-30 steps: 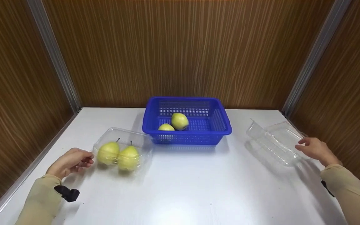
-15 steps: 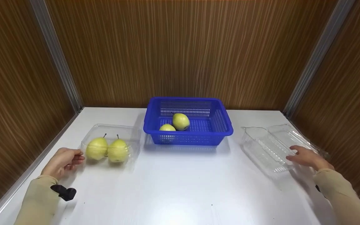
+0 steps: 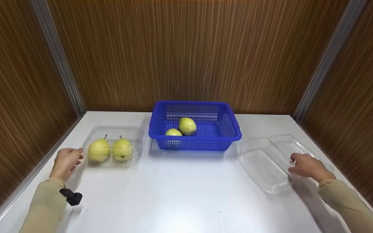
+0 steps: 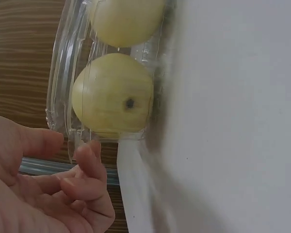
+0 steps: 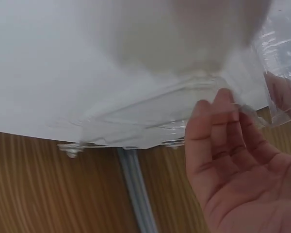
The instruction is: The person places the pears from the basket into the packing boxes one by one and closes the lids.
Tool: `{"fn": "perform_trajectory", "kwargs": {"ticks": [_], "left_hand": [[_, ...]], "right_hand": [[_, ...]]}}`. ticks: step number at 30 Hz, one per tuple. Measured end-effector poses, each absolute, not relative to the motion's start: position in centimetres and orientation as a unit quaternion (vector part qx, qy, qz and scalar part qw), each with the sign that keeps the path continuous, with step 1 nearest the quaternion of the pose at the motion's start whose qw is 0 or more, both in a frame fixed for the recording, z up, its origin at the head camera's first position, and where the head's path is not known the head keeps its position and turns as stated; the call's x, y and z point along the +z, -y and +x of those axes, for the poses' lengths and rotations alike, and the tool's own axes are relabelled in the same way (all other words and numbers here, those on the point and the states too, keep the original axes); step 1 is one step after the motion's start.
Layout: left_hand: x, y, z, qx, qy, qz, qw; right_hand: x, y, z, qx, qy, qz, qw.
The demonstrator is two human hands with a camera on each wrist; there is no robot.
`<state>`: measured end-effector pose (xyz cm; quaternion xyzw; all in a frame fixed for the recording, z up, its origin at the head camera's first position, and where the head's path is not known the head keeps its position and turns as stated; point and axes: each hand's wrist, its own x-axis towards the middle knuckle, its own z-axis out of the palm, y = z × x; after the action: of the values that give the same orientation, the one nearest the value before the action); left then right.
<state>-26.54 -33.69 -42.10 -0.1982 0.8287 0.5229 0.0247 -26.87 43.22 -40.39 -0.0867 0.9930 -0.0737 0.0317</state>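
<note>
your left hand (image 3: 66,162) is at the left edge of the left box (image 3: 117,130), fingers loosely bent; i cannot tell if they pinch it. in this box are two pears (image 3: 98,150). your right hand (image 3: 310,167) is released, its fingers apart from the thumb, near the middle of the right box (image 3: 263,168), which lies unfolded. between the boxes, farther, stands the basket (image 3: 194,138) with two other pears (image 3: 187,126).
</note>
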Motion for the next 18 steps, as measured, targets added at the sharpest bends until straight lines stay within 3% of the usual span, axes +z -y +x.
{"fn": "perform_trajectory", "kwargs": {"ticks": [5, 12, 18], "left_hand": [[-41.7, 32.7, -26.4, 0.410, -0.888, -0.199, -0.059], [-41.5, 30.8, -26.7, 0.379, -0.889, -0.187, -0.177], [-41.1, 29.0, -27.2, 0.369, -0.891, -0.160, -0.210]], "right_hand": [[-40.2, -41.4, -26.2, -0.095, -0.989, -0.101, 0.057], [-40.2, -37.5, -25.2, -0.148, -0.978, -0.093, 0.110], [-40.6, -34.7, -24.9, -0.162, -0.976, -0.079, 0.118]]}}
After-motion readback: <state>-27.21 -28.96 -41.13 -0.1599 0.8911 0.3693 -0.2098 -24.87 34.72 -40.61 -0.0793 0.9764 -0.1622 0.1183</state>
